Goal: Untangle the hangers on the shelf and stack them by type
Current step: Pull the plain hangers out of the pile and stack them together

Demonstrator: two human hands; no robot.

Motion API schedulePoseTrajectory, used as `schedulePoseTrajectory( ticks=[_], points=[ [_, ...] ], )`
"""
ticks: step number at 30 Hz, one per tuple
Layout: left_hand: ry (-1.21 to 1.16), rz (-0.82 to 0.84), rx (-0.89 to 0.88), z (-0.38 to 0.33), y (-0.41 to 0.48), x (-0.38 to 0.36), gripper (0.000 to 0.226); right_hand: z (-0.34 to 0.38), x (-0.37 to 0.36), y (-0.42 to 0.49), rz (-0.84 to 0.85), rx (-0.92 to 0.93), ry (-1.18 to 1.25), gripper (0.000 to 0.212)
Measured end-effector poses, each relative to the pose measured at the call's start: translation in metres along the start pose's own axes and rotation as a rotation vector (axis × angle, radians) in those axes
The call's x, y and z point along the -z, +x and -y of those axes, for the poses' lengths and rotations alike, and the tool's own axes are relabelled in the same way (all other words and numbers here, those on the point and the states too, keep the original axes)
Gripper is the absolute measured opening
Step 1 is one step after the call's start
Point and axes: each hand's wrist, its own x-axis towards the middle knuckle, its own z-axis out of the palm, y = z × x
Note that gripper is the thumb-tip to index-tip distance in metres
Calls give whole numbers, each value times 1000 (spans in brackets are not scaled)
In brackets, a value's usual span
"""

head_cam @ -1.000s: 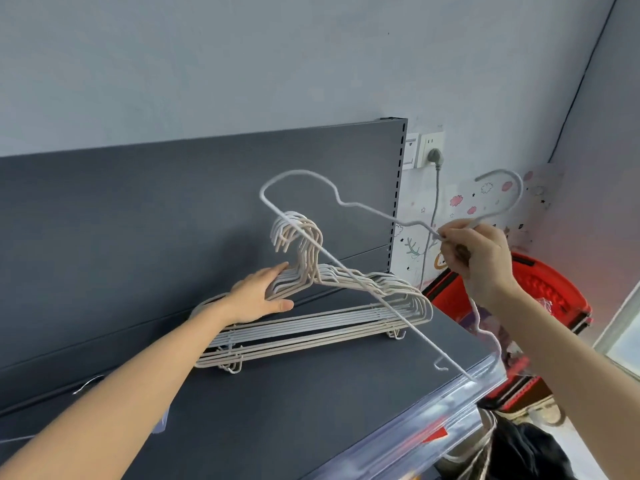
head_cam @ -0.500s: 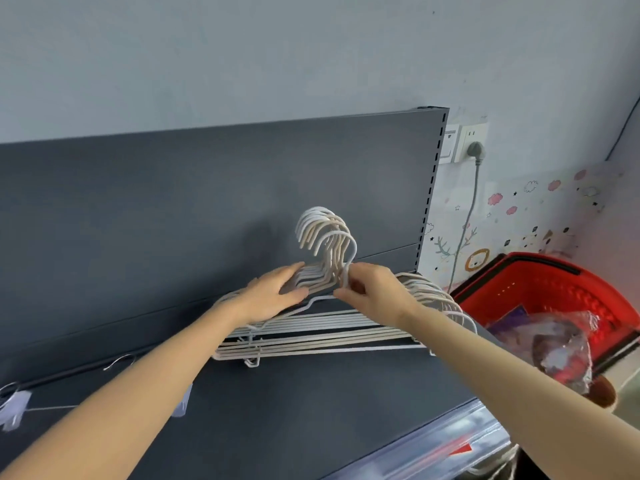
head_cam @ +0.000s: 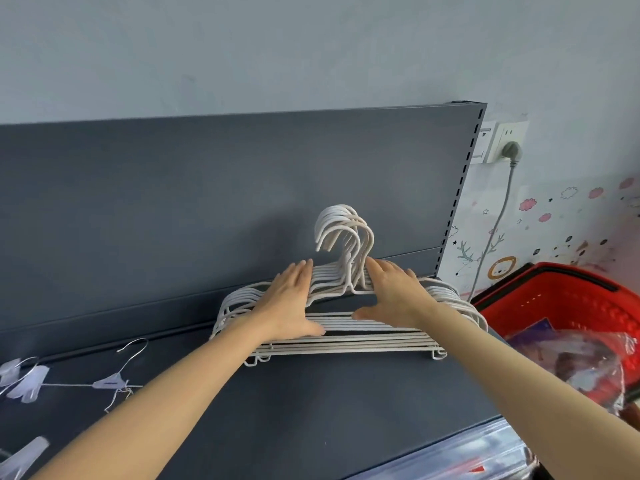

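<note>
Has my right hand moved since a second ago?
Yes, the right hand went left, from past the edge of the back panel onto the hanger stack.

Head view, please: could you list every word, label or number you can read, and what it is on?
No text is readable.
Red tag on the shelf-edge strip: too blurred.
Wrapped packet in the red basket: print blurred.
Wall sticker: drawings only.

Both my arms bare, stretched forward, forearms converging. My left hand (head_cam: pixel 289 299) palm down, fingers (head_cam: pixel 300 276) straight, together, thumb out to right. My right hand (head_cam: pixel 394 296) mirrors it, flat, thumb pointing left. Hands near, not touching.
</note>
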Motion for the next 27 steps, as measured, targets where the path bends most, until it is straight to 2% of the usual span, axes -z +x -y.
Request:
schedulePoseTrajectory(
  ticks=[7, 9, 13, 20, 27],
  points=[
    [81, -46, -35, 10, -4, -2, 112, -19, -1, 1, 4, 88, -78, 98],
    [71, -86, 41, 14, -6, -2, 101, -22, -4, 1, -60, 90, -64, 88],
    [80, -254, 135, 8, -5, -7, 64, -18, -7, 2, -132, 101, -87, 66],
    [166, -357, 131, -5, -6, 7, 44, -17, 8, -1, -185, 126, -106, 41],
    [265, -359, 174, -21, -31, 48, 25, -9, 41, -5, -166, 188, 39, 40]
  ],
)
